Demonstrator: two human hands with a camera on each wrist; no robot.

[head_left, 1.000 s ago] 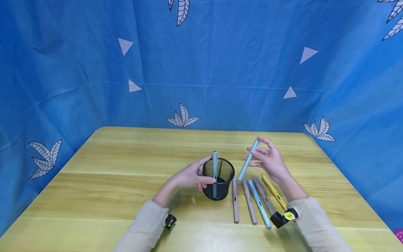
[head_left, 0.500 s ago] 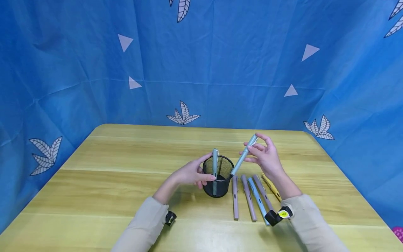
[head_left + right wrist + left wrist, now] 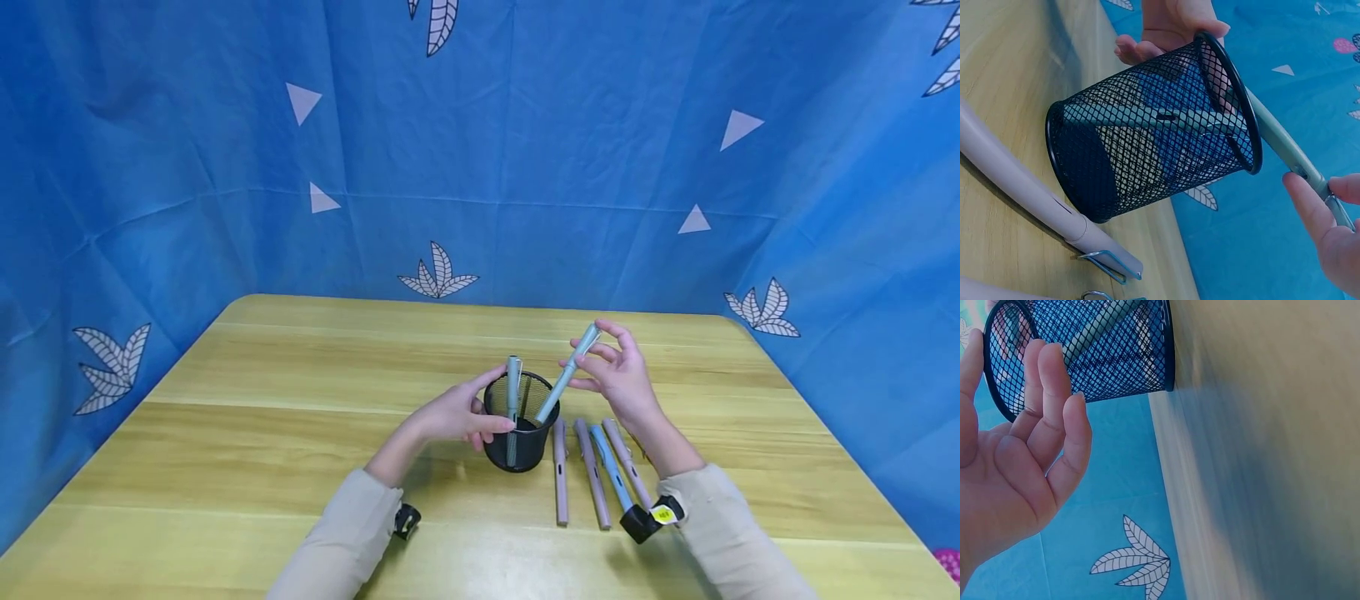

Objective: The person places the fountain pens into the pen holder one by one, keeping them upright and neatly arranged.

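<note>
A black mesh pen cup stands on the table with one pale green pen upright inside it. My left hand grips the cup from the left, thumb and fingers about its rim; in the left wrist view several fingertips lie against the mesh wall. My right hand pinches a second pale green pen near its clip end. This pen slants down to the left, its lower end just within the cup's mouth. In the right wrist view the held pen crosses the rim.
Right of the cup lie purple pens and a light blue pen, side by side. The right wrist and its black camera cover part of that row. A blue patterned cloth hangs behind the wooden table.
My right hand has moved left, bringing the green pen from above the row of pens to the cup's mouth. The left hand has stayed on the cup.
</note>
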